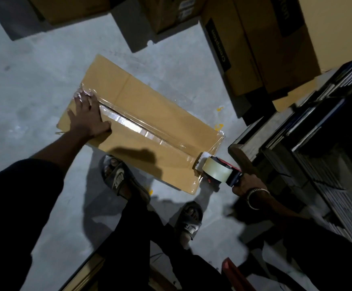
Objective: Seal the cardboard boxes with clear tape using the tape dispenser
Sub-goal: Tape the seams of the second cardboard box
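Observation:
A flat brown cardboard box (160, 114) lies on the grey floor, its centre seam covered by a shiny strip of clear tape (133, 124) running from the far left end to the near right edge. My left hand (87, 116) presses flat on the left end of the box, fingers spread over the tape. My right hand (245, 185) grips the handle of the tape dispenser (219, 170), whose roll sits at the box's right edge with the tape still joined to the box.
Several stacked cardboard boxes (254, 45) stand at the back and right. A dark pallet or crate stack (317, 133) is close on the right of the dispenser. My sandalled feet (118, 177) stand just in front of the box on the concrete floor (24, 80).

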`<state>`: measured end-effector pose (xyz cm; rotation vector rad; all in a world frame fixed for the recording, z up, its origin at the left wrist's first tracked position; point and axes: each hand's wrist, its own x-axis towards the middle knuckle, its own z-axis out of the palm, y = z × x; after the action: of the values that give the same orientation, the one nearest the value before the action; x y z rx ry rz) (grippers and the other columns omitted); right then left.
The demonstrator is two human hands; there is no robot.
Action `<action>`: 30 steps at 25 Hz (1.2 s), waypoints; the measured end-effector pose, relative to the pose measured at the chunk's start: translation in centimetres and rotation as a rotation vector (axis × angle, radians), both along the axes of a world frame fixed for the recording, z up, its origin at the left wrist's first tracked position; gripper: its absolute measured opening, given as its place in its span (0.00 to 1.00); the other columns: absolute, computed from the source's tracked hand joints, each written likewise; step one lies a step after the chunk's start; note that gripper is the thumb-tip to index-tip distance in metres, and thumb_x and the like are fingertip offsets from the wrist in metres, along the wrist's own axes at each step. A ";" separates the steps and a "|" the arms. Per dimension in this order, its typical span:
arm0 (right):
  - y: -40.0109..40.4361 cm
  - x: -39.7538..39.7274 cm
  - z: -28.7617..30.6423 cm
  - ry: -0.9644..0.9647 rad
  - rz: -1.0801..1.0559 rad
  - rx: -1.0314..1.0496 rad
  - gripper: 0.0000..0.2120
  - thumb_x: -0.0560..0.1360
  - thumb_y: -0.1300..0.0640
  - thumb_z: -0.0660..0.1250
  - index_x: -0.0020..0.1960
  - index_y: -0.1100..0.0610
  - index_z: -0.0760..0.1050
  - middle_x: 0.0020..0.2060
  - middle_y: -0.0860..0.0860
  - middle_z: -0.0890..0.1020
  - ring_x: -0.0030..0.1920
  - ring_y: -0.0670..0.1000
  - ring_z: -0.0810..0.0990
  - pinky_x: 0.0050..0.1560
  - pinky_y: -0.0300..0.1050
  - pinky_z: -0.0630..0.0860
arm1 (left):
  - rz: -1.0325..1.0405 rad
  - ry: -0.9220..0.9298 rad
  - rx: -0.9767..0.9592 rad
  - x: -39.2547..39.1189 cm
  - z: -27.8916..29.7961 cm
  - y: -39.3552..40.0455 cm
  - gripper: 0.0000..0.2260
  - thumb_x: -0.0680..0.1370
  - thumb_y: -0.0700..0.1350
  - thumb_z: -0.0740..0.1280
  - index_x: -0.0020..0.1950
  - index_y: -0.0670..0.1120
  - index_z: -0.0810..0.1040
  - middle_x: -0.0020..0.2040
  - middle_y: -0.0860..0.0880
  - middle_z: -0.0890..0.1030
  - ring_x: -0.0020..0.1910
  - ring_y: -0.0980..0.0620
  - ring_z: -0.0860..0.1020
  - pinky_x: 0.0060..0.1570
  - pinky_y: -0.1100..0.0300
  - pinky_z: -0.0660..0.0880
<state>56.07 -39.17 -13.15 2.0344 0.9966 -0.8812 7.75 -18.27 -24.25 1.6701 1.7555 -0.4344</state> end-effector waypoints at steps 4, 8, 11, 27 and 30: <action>0.1 -0.1 0.2 0.021 0.004 0.011 0.22 0.72 0.49 0.71 0.62 0.59 0.79 0.59 0.60 0.82 0.60 0.63 0.81 0.58 0.50 0.78 | -0.151 0.040 0.025 7.8 -0.6 -5.0 0.49 0.79 0.68 0.63 0.86 0.45 0.39 0.85 0.39 0.36 0.84 0.37 0.37 0.76 0.27 0.44; -0.2 1.1 -0.3 0.050 0.047 0.031 0.21 0.71 0.47 0.71 0.60 0.57 0.81 0.57 0.60 0.84 0.58 0.63 0.83 0.56 0.51 0.80 | -0.299 -0.065 0.132 17.1 -2.9 -13.1 0.50 0.77 0.75 0.54 0.86 0.44 0.39 0.85 0.38 0.37 0.85 0.40 0.40 0.80 0.33 0.45; -0.6 1.7 -1.2 0.079 0.093 0.069 0.19 0.72 0.49 0.68 0.59 0.56 0.82 0.56 0.60 0.84 0.57 0.64 0.83 0.55 0.52 0.80 | -0.372 -0.266 0.242 21.7 -3.8 -17.8 0.51 0.76 0.76 0.56 0.86 0.42 0.49 0.85 0.36 0.45 0.85 0.38 0.48 0.80 0.35 0.50; -3.8 5.1 -1.2 0.160 0.067 0.105 0.28 0.68 0.44 0.66 0.62 0.60 0.79 0.58 0.64 0.82 0.61 0.66 0.80 0.59 0.52 0.77 | -0.403 -0.076 0.213 29.4 -4.5 -22.5 0.59 0.70 0.77 0.65 0.86 0.46 0.40 0.86 0.40 0.40 0.85 0.41 0.43 0.80 0.34 0.43; -4.8 5.3 -1.0 0.185 0.012 0.133 0.34 0.61 0.42 0.60 0.59 0.62 0.80 0.55 0.66 0.82 0.59 0.67 0.80 0.57 0.53 0.77 | -0.467 -0.059 0.183 29.4 -4.7 -21.9 0.58 0.70 0.76 0.64 0.85 0.51 0.35 0.84 0.41 0.33 0.85 0.40 0.39 0.78 0.33 0.38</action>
<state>61.33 -43.99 -14.15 2.0825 1.1950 -1.0362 37.19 -40.16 -28.98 2.2086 1.3877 -0.4333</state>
